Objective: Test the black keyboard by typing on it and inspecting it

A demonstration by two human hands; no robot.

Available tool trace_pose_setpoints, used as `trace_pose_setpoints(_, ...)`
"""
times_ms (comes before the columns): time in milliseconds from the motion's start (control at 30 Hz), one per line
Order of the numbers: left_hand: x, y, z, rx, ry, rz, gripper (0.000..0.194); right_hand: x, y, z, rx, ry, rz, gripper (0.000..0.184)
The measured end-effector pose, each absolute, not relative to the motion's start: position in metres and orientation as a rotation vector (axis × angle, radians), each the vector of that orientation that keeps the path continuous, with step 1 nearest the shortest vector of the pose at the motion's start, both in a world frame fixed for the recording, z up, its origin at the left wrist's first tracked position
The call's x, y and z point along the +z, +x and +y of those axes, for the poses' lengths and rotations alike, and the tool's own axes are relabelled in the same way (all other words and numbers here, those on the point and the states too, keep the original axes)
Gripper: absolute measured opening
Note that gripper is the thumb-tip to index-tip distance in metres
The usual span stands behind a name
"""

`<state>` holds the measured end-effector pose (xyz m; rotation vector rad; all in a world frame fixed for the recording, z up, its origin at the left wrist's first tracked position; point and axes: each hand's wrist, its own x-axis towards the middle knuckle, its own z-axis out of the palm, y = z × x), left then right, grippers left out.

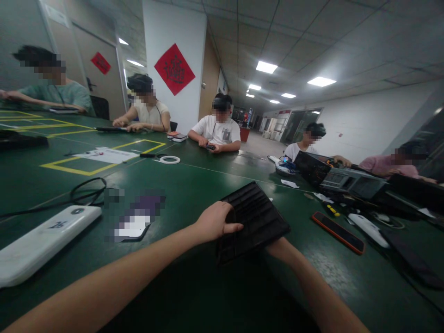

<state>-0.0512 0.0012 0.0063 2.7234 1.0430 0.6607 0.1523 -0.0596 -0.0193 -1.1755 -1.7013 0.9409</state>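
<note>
A black ribbed panel (255, 217), like the back of a keyboard, is tilted up off the green table (208, 180). My left hand (215, 223) grips its left edge, thumb lying across the face and fingers behind it. My right hand is hidden behind the panel's lower right corner; only the forearm (294, 263) shows, reaching under it.
A white power bank (41, 243) and a black cable (83, 192) lie at the left, a blurred card beside them. An orange-edged phone (338, 232), a screwdriver (332, 210) and opened computer parts (350, 182) sit at the right. Several other people sit around the table.
</note>
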Motion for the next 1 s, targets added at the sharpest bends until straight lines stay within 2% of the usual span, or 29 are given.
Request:
trace_pose_setpoints(200,0.042,-0.101,0.102,0.488,2.762,1.562,0.059,0.003,0.236,-0.051,0.363,-1.772,-2.056,0.05)
trace_pose_setpoints(400,0.04,-0.161,0.184,0.185,2.694,1.911,0.059,-0.015,0.293,-0.061,0.269,-2.117,-1.979,0.052)
trace_pose_setpoints(500,0.026,-0.175,0.201,0.151,2.715,1.905,0.052,-0.026,0.303,-0.064,0.293,-2.204,-1.926,0.062)
trace_pose_setpoints(633,0.015,-0.181,0.214,0.207,2.687,1.897,0.043,-0.035,0.311,-0.067,0.22,-2.261,-1.842,0.074)
trace_pose_setpoints(833,0.018,-0.158,0.212,0.093,2.613,1.889,0.045,-0.03,0.298,-0.067,0.235,-2.198,-1.823,0.053)
trace_pose_setpoints(1000,0.022,-0.097,0.15,0.522,2.738,1.487,0.049,-0.003,0.234,-0.055,0.419,-1.808,-1.787,0.048)
